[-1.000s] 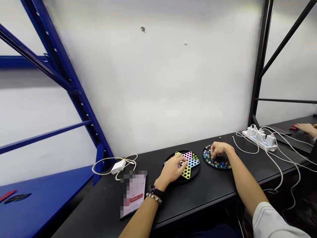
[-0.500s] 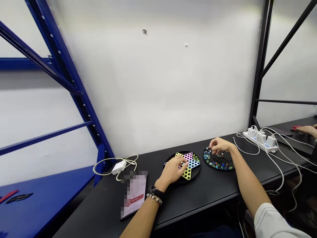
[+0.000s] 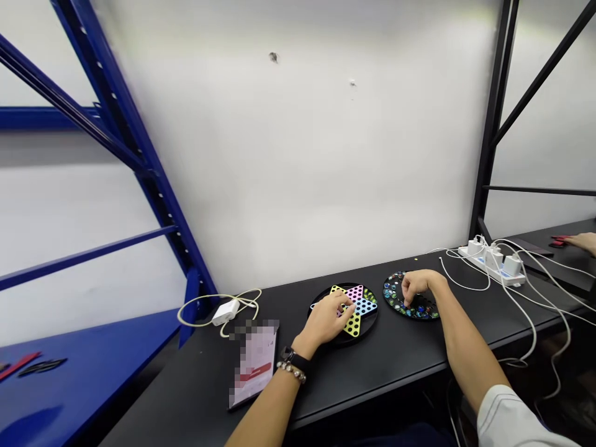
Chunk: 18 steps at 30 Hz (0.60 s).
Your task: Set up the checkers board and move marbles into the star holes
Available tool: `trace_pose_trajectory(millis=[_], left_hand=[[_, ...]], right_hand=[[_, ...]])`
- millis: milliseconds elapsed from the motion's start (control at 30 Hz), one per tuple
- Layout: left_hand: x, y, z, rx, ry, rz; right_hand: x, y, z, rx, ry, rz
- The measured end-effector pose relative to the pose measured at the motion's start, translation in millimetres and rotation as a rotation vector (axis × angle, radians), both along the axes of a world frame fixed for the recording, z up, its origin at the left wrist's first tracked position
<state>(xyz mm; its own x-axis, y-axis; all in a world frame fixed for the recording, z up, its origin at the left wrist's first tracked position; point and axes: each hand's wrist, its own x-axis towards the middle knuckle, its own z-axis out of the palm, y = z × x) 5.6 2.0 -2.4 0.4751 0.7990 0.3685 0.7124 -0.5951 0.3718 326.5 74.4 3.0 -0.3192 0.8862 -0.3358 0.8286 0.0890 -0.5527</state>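
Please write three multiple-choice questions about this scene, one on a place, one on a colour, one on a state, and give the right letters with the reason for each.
1. What is the person's right hand over?
A) the round black tray of glass marbles
B) the power strip
C) the white charger

2. What colour is the steel shelf frame on the left?
A) red
B) grey
C) blue

3. How are the visible holes of the Chinese checkers board?
A) covered by a lid
B) mostly empty
C) all filled with marbles

Answers:
1. A: the fingers reach down among the marbles in the tray.
2. C: its uprights and shelf show blue.
3. B: the holes show black and bare around the left hand, while the marbles lie in the tray.
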Motion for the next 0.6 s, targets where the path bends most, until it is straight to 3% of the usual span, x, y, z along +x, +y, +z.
trace_pose_trajectory(millis=[100,300,400,500,600], left_hand=[[0,0,0.3,-0.012,-0.008,-0.002],[0,-2,2.8,-0.017,-0.005,-0.002],[0,-3,3.5,-0.016,-0.014,-0.012],[0,-4,3.5,-0.013,-0.022,-0.011],[0,-4,3.3,-0.012,-0.021,-0.013]], right_hand=[[-5,-4,6.0,-0.059,-0.066,0.049],[-19,-9,11.2,-0.074,-0.153,0.014],[-22,-11,12.6,-0.035,-0.098,0.075],[-16,-14,16.5,0.01,0.214,0.153],[0,-22,21.7,0.023,0.751,0.079]])
